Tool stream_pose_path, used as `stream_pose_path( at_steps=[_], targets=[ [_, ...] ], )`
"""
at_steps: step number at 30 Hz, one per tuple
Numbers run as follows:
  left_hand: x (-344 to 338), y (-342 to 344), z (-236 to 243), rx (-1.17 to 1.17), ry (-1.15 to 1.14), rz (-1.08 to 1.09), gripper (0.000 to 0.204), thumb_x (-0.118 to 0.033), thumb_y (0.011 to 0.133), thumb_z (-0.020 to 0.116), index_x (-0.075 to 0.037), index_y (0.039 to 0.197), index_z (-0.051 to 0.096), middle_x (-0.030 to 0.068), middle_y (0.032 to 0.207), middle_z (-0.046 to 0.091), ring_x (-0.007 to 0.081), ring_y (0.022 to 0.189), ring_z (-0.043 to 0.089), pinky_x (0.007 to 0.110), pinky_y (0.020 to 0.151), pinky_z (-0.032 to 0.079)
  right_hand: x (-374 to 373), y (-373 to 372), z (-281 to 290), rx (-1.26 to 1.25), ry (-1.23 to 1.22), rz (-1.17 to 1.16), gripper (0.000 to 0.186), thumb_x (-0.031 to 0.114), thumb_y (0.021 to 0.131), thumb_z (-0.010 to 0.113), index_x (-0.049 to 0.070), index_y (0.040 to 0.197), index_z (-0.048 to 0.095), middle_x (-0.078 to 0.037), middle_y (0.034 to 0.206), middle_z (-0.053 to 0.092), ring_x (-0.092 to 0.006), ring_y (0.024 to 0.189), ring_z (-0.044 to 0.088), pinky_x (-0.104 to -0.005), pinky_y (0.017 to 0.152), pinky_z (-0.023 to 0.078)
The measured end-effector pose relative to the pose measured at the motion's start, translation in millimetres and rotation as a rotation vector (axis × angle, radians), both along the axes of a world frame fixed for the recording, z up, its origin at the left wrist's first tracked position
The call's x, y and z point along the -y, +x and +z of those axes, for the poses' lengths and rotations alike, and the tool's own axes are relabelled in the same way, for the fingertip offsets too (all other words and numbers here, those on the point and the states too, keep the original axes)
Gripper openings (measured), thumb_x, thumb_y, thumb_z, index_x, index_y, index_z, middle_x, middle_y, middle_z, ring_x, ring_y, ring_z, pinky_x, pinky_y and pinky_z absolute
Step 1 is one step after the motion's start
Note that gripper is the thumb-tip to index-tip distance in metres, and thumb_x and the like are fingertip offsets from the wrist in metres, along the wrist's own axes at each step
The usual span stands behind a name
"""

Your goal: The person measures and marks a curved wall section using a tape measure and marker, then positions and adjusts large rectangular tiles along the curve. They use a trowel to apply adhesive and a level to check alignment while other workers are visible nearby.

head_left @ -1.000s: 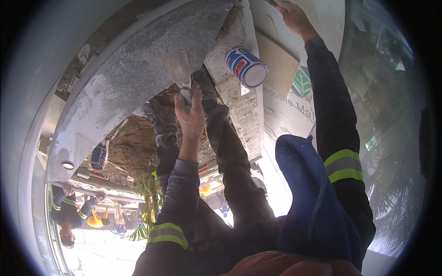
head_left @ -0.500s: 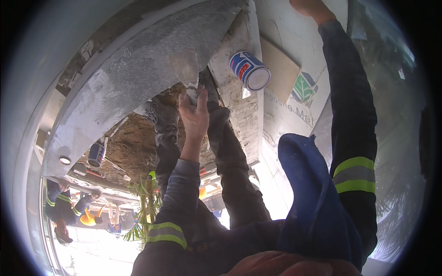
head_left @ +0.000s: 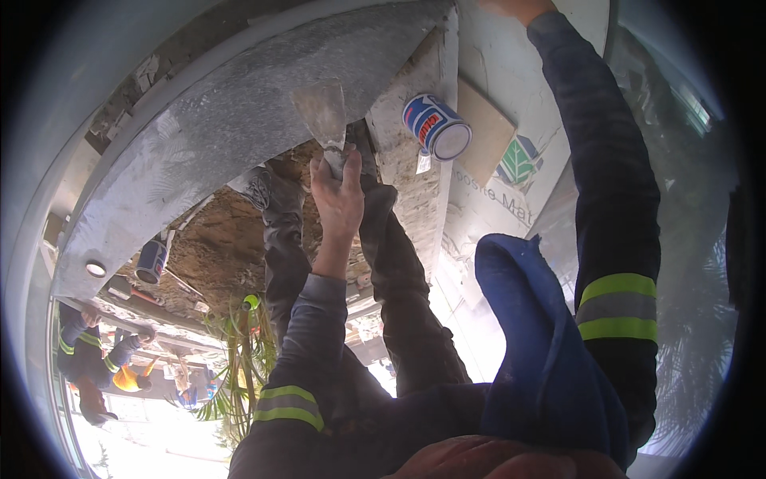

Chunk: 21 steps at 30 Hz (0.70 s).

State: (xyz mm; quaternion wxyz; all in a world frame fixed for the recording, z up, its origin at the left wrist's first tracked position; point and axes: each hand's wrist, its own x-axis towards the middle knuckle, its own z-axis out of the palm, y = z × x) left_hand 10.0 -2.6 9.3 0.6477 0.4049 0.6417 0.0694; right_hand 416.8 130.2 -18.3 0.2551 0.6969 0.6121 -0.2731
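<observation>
My left hand point(head_left: 337, 195) is closed round the handle of a putty knife point(head_left: 323, 116). Its wide, stained blade points away from me, over a curved grey sheet point(head_left: 231, 104) with a mottled surface. Whether the blade touches the sheet I cannot tell. My right arm reaches far forward on the right. Only part of my right hand point(head_left: 523, 8) shows at the top edge, by a pale panel; its fingers are cut off. Between the two arms a blue and white can point(head_left: 436, 128) with a pale round end rests beside a beige board point(head_left: 485, 132).
Rough brown ground point(head_left: 223, 239) lies below the sheet, round my legs. Another blue can point(head_left: 152, 262) and a small round lid point(head_left: 96, 269) are at the left. A leafy plant point(head_left: 243, 351) and a co-worker point(head_left: 88, 359) in striped sleeves are farther off. A blue cloth point(head_left: 527, 319) hangs near my right arm.
The view has shifted a little. My right hand has slipped farther out past the top edge. My left hand keeps its hold on the putty knife, whose blade now shows more clearly.
</observation>
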Motion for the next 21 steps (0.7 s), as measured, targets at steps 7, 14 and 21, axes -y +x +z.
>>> stream_pose_path(
  at_steps=[7,14,21],
  targets=[
    [5,-9,-9,0.054,0.175,-0.057,0.032,-0.027,0.093,0.068,0.003,0.103,0.072,0.0165,0.096,0.058,0.0300,0.090,0.059,0.042,0.085,0.046,-16,-41,33,-0.286,0.113,-0.274,0.028,0.015,0.090,0.060,0.008,0.111,0.076,-0.023,0.103,0.072,-0.0413,0.098,0.068,-0.0490,0.087,0.053],
    [-5,-6,0,0.020,-0.089,0.063,0.032,-0.027,0.093,0.068,0.003,0.103,0.071,0.0163,0.098,0.058,0.0290,0.090,0.059,0.041,0.084,0.046,41,20,26,0.048,0.165,-0.084,0.030,0.012,0.091,0.056,0.012,0.113,0.076,-0.019,0.107,0.072,-0.0392,0.102,0.067,-0.0503,0.091,0.051],
    [-7,-2,4,0.052,-0.035,0.065,0.031,-0.026,0.094,0.068,0.003,0.105,0.072,0.0162,0.099,0.059,0.0289,0.091,0.059,0.042,0.084,0.046,54,36,21,0.092,0.255,0.170,0.032,0.008,0.089,0.054,0.015,0.112,0.076,-0.015,0.108,0.069,-0.0402,0.104,0.062,-0.0504,0.091,0.050]
  ],
)
